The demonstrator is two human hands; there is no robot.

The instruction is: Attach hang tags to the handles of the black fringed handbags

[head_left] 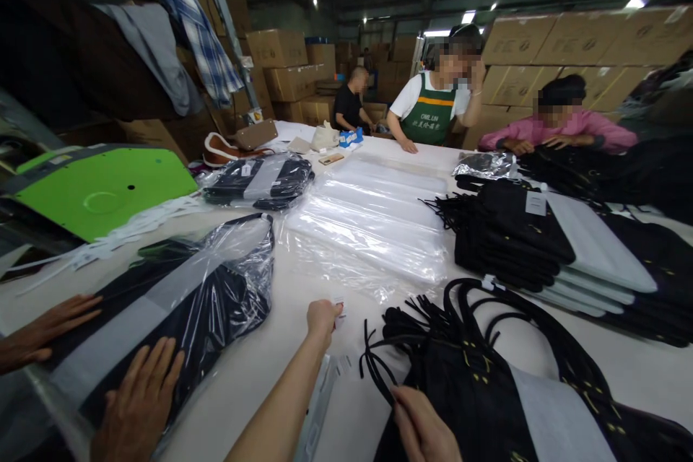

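Hands closed on label, strap

Packing workshop, shown by stacked cartons and bagged black goods

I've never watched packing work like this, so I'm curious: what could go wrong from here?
The small label in the left hand could slip and get lost near the glossy clear plastic sleeves. The thin black cords at the right hand splay loosely and might snag or tangle. The piled black bags on the right overlap unevenly, so a bump could perhaps make them slide.
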